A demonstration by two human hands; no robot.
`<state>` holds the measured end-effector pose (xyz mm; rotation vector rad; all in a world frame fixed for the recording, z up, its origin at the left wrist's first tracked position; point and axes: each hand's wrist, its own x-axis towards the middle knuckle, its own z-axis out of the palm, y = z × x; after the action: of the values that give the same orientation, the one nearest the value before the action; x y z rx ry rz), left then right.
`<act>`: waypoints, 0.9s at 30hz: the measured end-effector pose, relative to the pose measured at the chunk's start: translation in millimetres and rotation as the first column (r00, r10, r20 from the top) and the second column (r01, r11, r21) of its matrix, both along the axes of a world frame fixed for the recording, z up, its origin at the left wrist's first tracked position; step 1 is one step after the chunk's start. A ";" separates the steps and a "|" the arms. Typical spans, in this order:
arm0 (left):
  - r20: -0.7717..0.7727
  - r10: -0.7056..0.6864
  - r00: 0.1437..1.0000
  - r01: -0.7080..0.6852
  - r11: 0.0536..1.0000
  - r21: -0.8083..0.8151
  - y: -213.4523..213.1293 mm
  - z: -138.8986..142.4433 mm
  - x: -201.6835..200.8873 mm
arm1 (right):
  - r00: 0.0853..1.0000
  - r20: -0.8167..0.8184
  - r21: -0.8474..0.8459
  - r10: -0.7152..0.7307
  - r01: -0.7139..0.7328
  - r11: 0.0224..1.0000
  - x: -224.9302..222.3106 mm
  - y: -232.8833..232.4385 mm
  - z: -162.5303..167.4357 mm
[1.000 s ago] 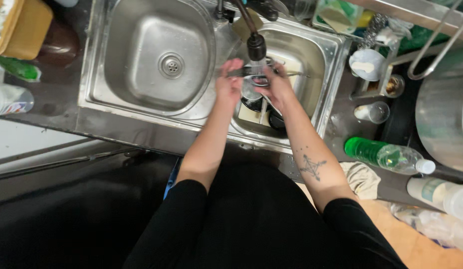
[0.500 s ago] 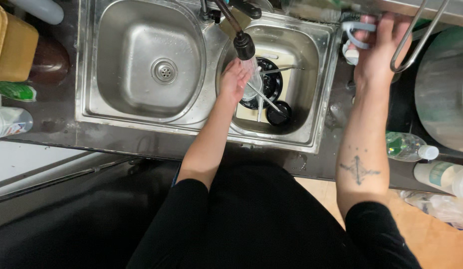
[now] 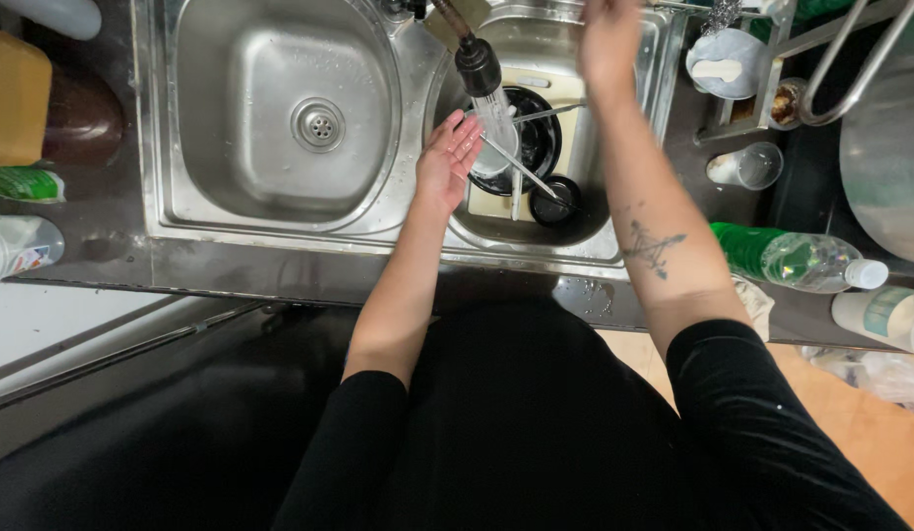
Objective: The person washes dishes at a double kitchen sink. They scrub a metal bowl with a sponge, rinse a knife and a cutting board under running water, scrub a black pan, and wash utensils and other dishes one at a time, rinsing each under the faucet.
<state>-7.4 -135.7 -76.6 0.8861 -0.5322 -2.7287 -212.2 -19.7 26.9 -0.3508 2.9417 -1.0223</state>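
Bench (image 3: pixel 103 251), far left: 1 yellow container (image 3: pixel 14 98) and 1 green-labelled bottle (image 3: pixel 22 183) are standing beside the left basin (image 3: pixel 280 108), which is holding only its drain.

Left hand (image 3: pixel 447 162): lying open, palm up, grasping nothing, fingers meeting the water stream (image 3: pixel 496 133) falling from the tap head (image 3: pixel 477 64).

Right basin (image 3: pixel 614 226): dark dishes (image 3: pixel 531 147) and utensils are lying beneath.

Right hand (image 3: pixel 609 39): hovering blurred over the basin's far rim; grip cannot be told.

Far right: 1 green bottle (image 3: pixel 792 258) is lying down.
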 end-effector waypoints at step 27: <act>0.112 -0.088 0.990 0.121 0.933 -0.338 45.9 -19.3 -49.0 | 0.888 0.029 -0.112 0.458 -0.453 0.885 120.6 73.2 -80.5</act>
<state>-56.4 -89.8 -95.9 0.9183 -1.0669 -2.5731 -91.5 53.4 -53.6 -0.9469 2.5650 -1.0837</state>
